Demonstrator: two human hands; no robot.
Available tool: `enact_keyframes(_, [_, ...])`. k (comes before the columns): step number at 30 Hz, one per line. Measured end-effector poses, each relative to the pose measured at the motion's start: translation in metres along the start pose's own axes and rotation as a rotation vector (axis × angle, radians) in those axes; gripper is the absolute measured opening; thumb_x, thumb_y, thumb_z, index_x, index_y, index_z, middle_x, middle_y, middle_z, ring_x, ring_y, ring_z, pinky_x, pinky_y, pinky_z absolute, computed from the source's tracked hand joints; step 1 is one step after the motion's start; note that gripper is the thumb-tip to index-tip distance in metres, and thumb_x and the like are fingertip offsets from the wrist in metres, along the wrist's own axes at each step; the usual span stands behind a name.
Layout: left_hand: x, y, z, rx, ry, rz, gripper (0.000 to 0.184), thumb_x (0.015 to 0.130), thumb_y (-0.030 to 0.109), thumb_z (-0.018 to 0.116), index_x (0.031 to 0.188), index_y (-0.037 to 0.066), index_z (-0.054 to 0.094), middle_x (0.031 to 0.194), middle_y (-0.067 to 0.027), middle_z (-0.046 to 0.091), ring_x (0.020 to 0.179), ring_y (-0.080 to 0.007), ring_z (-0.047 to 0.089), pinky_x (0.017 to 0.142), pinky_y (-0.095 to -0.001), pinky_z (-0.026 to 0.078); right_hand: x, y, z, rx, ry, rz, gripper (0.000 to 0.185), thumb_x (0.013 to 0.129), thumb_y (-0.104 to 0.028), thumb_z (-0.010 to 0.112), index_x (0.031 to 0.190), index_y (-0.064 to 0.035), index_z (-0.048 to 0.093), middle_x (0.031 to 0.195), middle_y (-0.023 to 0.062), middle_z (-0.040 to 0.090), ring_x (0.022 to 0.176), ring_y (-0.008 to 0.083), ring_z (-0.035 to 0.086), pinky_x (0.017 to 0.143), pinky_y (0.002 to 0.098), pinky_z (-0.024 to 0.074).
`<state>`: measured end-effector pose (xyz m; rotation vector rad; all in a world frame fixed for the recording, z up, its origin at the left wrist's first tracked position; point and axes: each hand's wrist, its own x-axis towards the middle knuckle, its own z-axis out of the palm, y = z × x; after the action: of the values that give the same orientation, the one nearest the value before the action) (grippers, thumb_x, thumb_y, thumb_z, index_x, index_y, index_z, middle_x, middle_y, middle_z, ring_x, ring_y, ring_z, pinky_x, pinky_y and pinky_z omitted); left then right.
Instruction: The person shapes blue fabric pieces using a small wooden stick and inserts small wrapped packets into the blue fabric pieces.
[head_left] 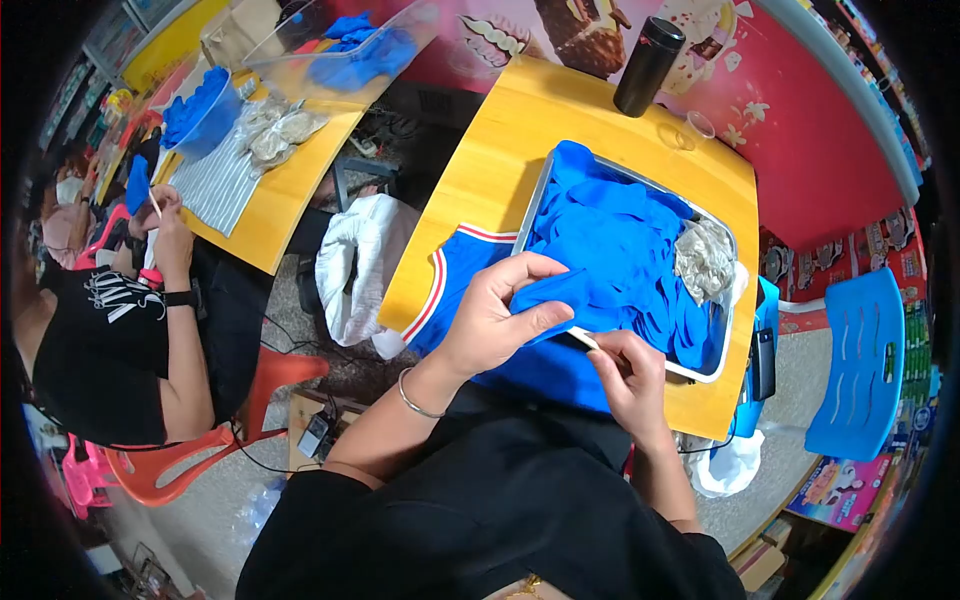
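Observation:
My left hand [500,318] is closed on a thin blue piece [552,293], pinched between thumb and fingers; it looks like cloth or soft sheet. Just to its right, the fingers of my right hand [632,385] pinch a short, thin white stick [583,338], whose far end meets the blue piece. Beyond both hands lies a metal tray [727,310] heaped with similar blue pieces [610,230]. A crumpled clear plastic bag [704,258] rests at the tray's right side. Under my left wrist spreads a blue garment [462,270] with red and white trim.
A black bottle [650,68] and a clear cup [695,130] stand at the back of the yellow table [530,110]. At left, a co-worker [120,350] sits by another table with a blue basin [210,125]. A blue chair [857,370] is at right.

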<state>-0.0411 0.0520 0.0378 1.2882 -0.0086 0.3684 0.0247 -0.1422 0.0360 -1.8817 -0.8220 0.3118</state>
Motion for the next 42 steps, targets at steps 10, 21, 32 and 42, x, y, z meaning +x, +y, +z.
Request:
enact_keyframes(10, [0.005,-0.001,0.014,-0.207,0.014,0.070,0.048,0.081,0.018,0.071,0.119,0.001,0.048,0.104,-0.0027,0.055,0.091,-0.0058,0.052,0.079,-0.0213,0.044,-0.004,0.003,0.007,0.967,-0.120,0.408,0.013,0.087,-0.012,0.059,0.090,0.0013,0.061,0.075,0.0028,0.059,0.066,0.0110,0.053,0.058,0.0251,0.0425])
enact_keyframes(21, [0.011,0.015,0.006,0.157,-0.096,0.024,0.045,0.079,0.009,0.070,0.119,0.000,0.051,0.114,-0.0050,0.055,0.100,-0.0100,0.051,0.089,-0.0253,0.041,0.008,0.007,-0.001,0.111,-0.041,-0.034,0.009,0.083,-0.008,0.063,0.088,-0.0004,0.063,0.076,0.0075,0.062,0.064,0.0145,0.057,0.059,0.0266,0.0422])
enact_keyframes(32, [0.009,0.003,0.015,0.086,0.000,0.065,0.060,0.076,0.022,0.075,0.124,-0.002,0.048,0.117,-0.0053,0.055,0.095,-0.0073,0.053,0.086,-0.0234,0.042,-0.003,0.024,0.012,0.473,-0.009,0.165,0.013,0.087,-0.012,0.061,0.092,-0.0002,0.060,0.073,-0.0013,0.055,0.061,0.0070,0.047,0.054,0.0221,0.0373])
enact_keyframes(42, [-0.001,0.007,0.023,-0.009,0.013,-0.176,0.036,0.084,0.007,0.063,0.117,-0.003,0.054,0.116,-0.0090,0.058,0.088,-0.0055,0.054,0.078,-0.0223,0.043,-0.001,0.015,0.011,0.754,-0.072,0.243,0.008,0.086,-0.006,0.061,0.092,-0.0017,0.060,0.076,-0.0014,0.056,0.062,0.0048,0.049,0.055,0.0210,0.0388])
